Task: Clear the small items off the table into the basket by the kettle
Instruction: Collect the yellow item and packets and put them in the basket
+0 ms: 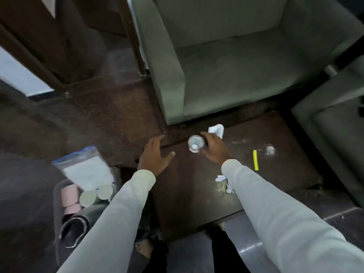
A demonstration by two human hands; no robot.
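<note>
A low dark table [187,194] stands in front of me. My right hand [214,148] curls its fingers round a small clear plastic cup [195,143] near the table's far edge. My left hand [154,155] lies flat and open on the far left corner, holding nothing. Behind the right hand lies a white tissue [216,129]. A yellow stick [255,160] and a small clear object [269,149] lie to the right. Crumpled paper scraps [223,183] sit beside my right sleeve. At lower left stands a grey basket [59,209].
The basket holds a pink item [69,198], two round white lids [96,195] and a clear bag with a blue strip [84,168]. A green armchair [226,66] stands behind the table, another seat [334,125] to its right. No kettle shows.
</note>
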